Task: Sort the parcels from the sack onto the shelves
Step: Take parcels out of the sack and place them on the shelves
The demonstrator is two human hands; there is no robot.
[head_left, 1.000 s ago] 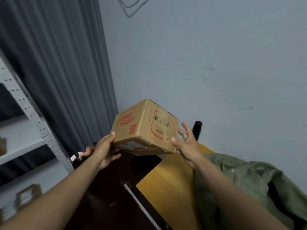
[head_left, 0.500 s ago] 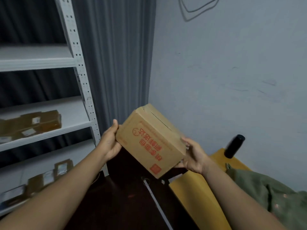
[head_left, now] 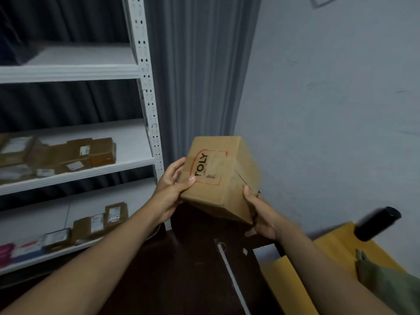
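Cardboard box held tilted in both hands, in the air in front of the shelves.

The box [head_left: 219,178] sits corner-down between the two hands: the left hand [head_left: 169,189] grips its printed face with thumb on top and fingers curled round the near edge, while the right hand [head_left: 261,214] cups the lowest corner from below, fingers wrapped under. Judging from this tilt, the weight rests mostly on the right palm; if the left thumb slides on the smooth cardboard, the box could roll out rightwards and drop to the dark floor [head_left: 181,280] beneath the grip. Compared with half a second ago, the box has turned so a different printed face looks up, and more of the shelves [head_left: 75,171], left of the grip, has come into view.
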